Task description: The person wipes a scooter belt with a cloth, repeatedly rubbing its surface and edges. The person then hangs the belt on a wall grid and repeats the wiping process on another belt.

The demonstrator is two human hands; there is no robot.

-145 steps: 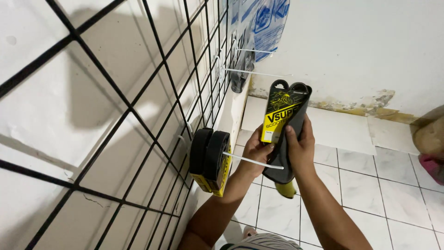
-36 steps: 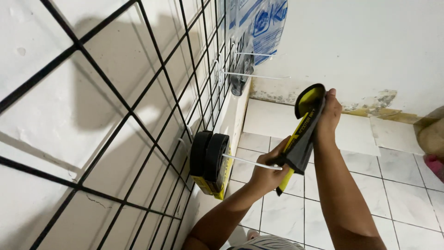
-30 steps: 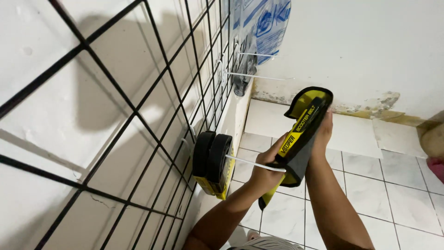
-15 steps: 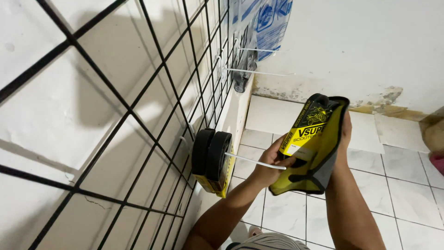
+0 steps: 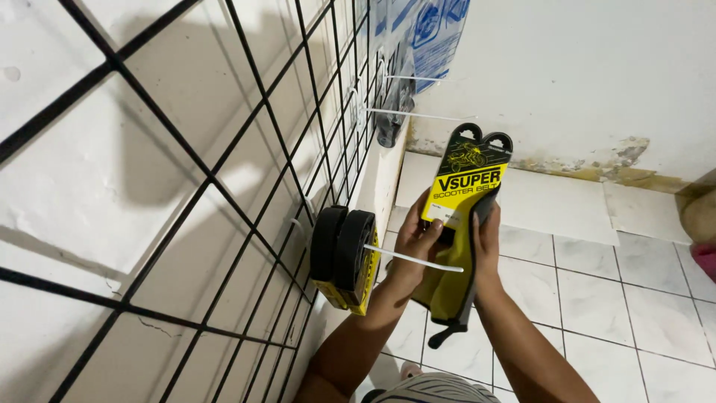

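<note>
Both my hands hold a black rubber belt in a yellow and black cardboard sleeve, upright with its printed face toward me. My left hand grips its left edge, thumb across the front. My right hand clasps the right edge. A white metal peg hook sticks out from the black wire grid just below my left hand. Two more packaged belts hang at the base of that hook, against the grid.
Higher on the grid, other white hooks jut out, one with a dark item and a blue and white plastic bag above. White floor tiles lie below. A stained white wall stands behind.
The packaged belt has been turned from edge-on and tilted to upright with its front facing me. My right hand slid from its top down to its right edge.
</note>
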